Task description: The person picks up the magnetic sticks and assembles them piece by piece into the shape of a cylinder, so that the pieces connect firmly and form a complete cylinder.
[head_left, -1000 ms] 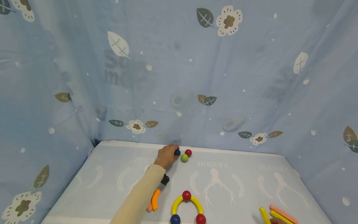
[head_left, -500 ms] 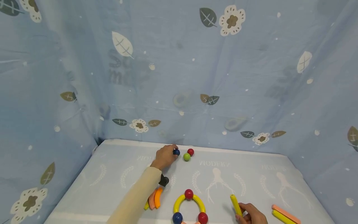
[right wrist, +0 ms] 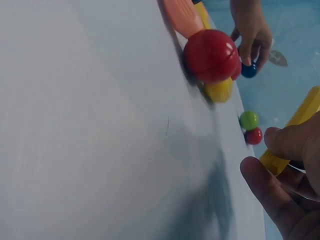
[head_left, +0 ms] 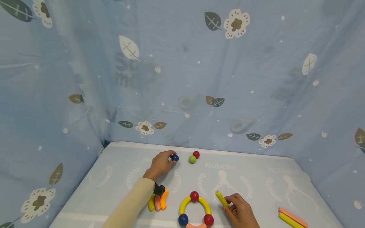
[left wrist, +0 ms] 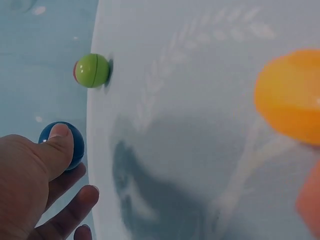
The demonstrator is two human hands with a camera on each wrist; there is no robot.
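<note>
At the back of the table my left hand (head_left: 162, 163) pinches a dark blue ball (left wrist: 75, 145) between thumb and fingers. My right hand (head_left: 239, 209) holds a yellow stick (head_left: 221, 199) by its lower end, tilted up to the left, to the right of a ring of balls and curved pieces. That ring has a red ball (head_left: 194, 196) on top, yellow curved pieces (head_left: 184, 204) down both sides, a blue ball (head_left: 183, 219) and another red ball (head_left: 208, 219) lower down. A salmon curved piece (head_left: 196, 225) joins the lower balls, partly cut off by the frame.
A green ball (head_left: 192, 159) and a red ball (head_left: 196, 154) lie together near the back edge. Orange (head_left: 163, 200), salmon and yellow curved pieces lie beside the left forearm. At the right are a salmon stick (head_left: 293, 217) and a yellow stick (head_left: 291, 220). Patterned cloth surrounds the table.
My right hand has come leftward toward the ring with the yellow stick, away from the two sticks at right. My left hand has drawn the blue ball left, away from the green and red balls.
</note>
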